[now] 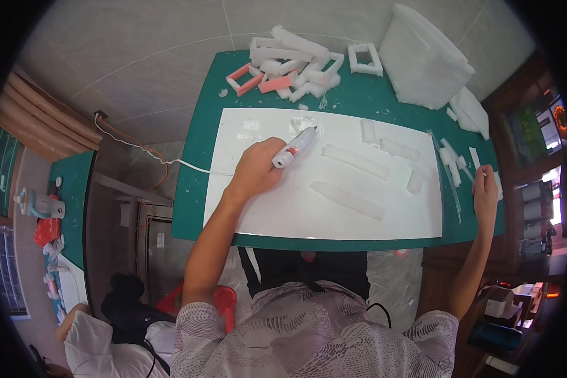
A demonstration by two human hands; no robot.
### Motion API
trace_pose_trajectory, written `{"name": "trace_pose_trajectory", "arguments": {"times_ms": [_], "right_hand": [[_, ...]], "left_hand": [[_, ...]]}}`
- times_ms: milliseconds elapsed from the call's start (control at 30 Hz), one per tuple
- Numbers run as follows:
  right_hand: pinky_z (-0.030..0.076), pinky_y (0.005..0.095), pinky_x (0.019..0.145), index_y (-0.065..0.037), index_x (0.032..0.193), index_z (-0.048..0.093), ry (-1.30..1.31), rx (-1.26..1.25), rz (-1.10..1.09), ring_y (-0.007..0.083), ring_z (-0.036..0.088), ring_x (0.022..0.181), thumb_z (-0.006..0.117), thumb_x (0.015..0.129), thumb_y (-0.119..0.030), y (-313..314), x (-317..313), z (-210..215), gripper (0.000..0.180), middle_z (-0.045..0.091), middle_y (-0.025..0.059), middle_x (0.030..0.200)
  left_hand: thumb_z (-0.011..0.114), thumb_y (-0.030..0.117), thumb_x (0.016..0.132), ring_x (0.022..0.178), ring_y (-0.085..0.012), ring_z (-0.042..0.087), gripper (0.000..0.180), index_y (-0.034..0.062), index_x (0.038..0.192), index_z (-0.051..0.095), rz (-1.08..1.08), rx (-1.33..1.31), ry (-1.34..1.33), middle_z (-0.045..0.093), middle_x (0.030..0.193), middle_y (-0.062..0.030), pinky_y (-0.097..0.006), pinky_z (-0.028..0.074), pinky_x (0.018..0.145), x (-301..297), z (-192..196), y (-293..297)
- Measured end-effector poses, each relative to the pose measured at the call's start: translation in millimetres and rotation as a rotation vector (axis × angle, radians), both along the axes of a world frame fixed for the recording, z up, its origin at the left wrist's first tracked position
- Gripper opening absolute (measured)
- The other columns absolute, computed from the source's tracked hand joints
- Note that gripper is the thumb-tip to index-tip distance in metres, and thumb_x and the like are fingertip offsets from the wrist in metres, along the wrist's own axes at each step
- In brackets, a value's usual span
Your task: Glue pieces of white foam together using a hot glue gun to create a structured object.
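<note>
My left hand point(258, 165) is closed around a white corded hot glue pen point(296, 148), its tip pointing away to the upper right above the white board point(271, 214). A white cable runs off to the left from it. At the table's right edge, my right hand point(484, 189) has its fingers closed at the near end of a thin white foam strip point(474, 157). Between the hands, several white foam strips lie apart on the board, among them a long one point(356, 162) and a tapered one point(348, 200).
On the green table point(192, 164), white and pink foam frames point(290, 63) are piled at the back. A large white foam block point(422, 60) stands back right. Clear sticks point(450, 189) and short foam pieces point(450, 160) lie right of the board. Another person point(116, 327) sits at lower left.
</note>
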State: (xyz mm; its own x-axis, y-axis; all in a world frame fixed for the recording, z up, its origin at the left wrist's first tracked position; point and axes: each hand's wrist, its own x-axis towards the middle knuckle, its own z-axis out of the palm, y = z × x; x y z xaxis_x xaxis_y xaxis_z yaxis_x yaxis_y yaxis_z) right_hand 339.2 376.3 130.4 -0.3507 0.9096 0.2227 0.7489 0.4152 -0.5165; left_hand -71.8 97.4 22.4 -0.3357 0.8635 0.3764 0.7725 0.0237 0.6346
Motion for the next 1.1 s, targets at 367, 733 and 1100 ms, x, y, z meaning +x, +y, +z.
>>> {"name": "trace_pose_trajectory", "arguments": {"times_ms": [367, 733, 1100], "right_hand": [[0.031, 0.0202, 0.058, -0.007, 0.112, 0.057, 0.326, -0.258, 0.198, 0.0041, 0.038, 0.059, 0.049, 0.102, -0.032, -61, -26, 11, 0.028, 0.048, -0.0042, 0.075], [0.053, 0.0312, 0.062, -0.003, 0.119, 0.049, 0.809, -1.293, 0.725, 0.0128, 0.055, 0.061, 0.046, 0.103, -0.022, -218, -187, -49, 0.024, 0.051, 0.0038, 0.075], [0.034, 0.0239, 0.036, -0.008, 0.091, 0.044, 0.736, -1.526, 0.705, 0.0067, 0.029, 0.042, 0.036, 0.107, -0.038, -264, -226, -89, 0.034, 0.029, -0.0035, 0.060]], "left_hand": [[0.061, 0.003, 0.077, 0.083, -0.0401, 0.060, 0.019, 0.0015, 0.095, 0.063, -0.015, 0.071, -0.013, 0.064, 0.091, -0.0167, -0.044, 0.048, 0.074, 4, 2, 6], [0.061, 0.002, 0.073, 0.078, -0.0365, 0.053, 0.024, 0.0030, 0.097, 0.058, 0.128, 0.261, 0.124, 0.060, 0.094, -0.0139, -0.040, 0.037, 0.068, -2, -3, 8], [0.064, 0.000, 0.073, 0.079, -0.0371, 0.053, 0.031, 0.0015, 0.103, 0.055, 0.262, 0.329, 0.142, 0.058, 0.099, -0.0156, -0.040, 0.039, 0.069, 2, 4, 5]]}}
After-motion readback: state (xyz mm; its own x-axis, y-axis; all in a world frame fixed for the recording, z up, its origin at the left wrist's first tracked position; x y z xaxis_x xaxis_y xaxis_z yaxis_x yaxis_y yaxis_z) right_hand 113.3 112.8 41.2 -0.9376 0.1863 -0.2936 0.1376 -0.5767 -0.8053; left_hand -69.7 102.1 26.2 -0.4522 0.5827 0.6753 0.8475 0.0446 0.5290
